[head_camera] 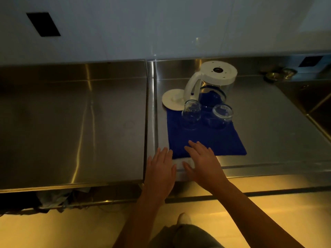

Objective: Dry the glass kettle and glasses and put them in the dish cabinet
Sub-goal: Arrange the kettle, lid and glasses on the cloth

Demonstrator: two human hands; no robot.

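At lower centre, the left hand (161, 167) and right hand (202, 161) lie flat with straight, spread fingers, holding nothing, either side of a white cloth (181, 162). Above them, upturned glasses (191, 114) and the inverted glass kettle (213, 83) stand on a blue mat (206, 140).

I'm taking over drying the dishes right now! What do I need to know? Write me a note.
Left hand and right hand: both open, holding nothing, on either side of a folded white cloth at the counter's near edge.
Glass kettle and glasses stand upside down on the blue towel; the white lid lies beside the kettle.
Done: nothing put away yet.
Left: dry each piece, then move all to the dish cabinet, which is not in view.
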